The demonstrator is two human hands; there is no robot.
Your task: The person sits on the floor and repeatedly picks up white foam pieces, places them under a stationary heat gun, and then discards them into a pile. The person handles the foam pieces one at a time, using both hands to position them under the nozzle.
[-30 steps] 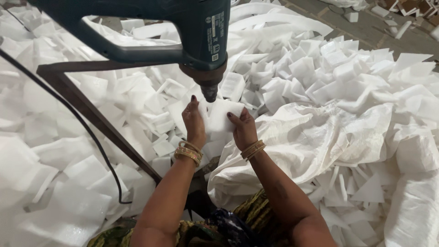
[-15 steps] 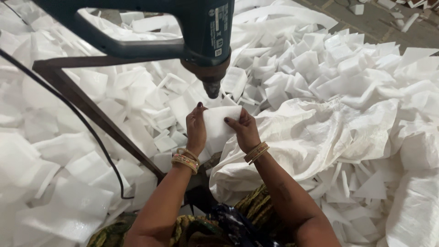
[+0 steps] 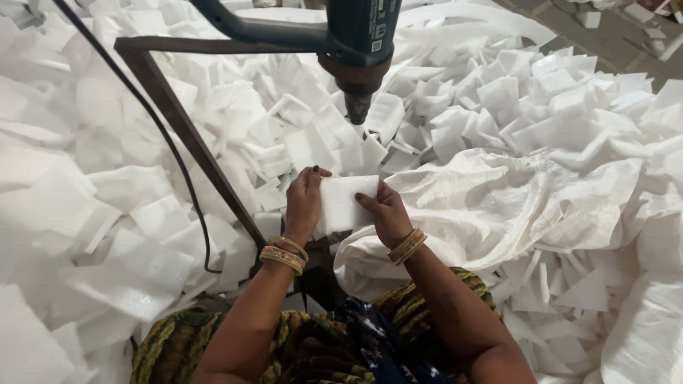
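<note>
The foam sheet [image 3: 341, 203] between the hands looks soft, matt and white, like the heaped foam pieces [image 3: 455, 114] beyond. Right lies a woven plastic sack [image 3: 526, 206], slightly shiny and crinkled. The heat gun [image 3: 359, 43] has smooth teal plastic and a dull metal nozzle. The frame [image 3: 185, 128] is rusty, rough metal.

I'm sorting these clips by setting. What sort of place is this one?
Probably a small workshop for cutting or sealing white foam sheet. Both hands, left hand and right hand, hold a white foam piece under a mounted power tool on a metal frame, amid heaps of foam pieces and a woven sack.
</note>
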